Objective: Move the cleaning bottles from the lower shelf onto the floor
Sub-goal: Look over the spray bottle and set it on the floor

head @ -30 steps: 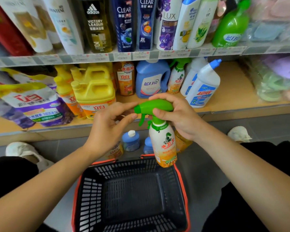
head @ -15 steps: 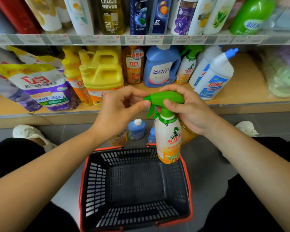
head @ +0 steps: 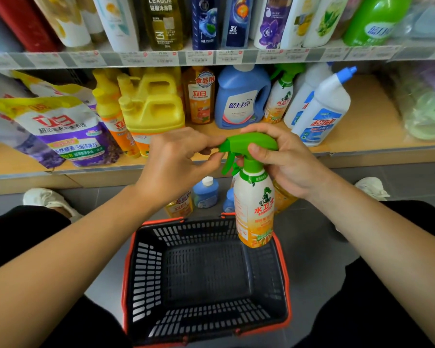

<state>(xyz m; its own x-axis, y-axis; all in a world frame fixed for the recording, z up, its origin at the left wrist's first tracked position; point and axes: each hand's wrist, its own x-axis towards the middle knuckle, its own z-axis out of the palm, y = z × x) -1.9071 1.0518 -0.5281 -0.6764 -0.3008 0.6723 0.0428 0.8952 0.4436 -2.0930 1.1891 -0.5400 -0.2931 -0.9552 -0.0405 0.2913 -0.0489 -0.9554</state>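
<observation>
Spray bottle point(head: 254, 212): glossy plastic, smooth green trigger head. Basket point(head: 206, 280): matt black perforated plastic, orange rim. Lower shelf point(head: 369, 131), centre right: smooth wood-look board.

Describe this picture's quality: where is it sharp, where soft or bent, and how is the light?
Head view: sharpest at the centre, where the spray bottle label reads clearly; the price tags and the wrapped packs at the right edge are smeared; the wide lens splays the top-shelf bottles outward; light is soft and even, no hard shadows, a faint sheen on the green bottle.
</observation>
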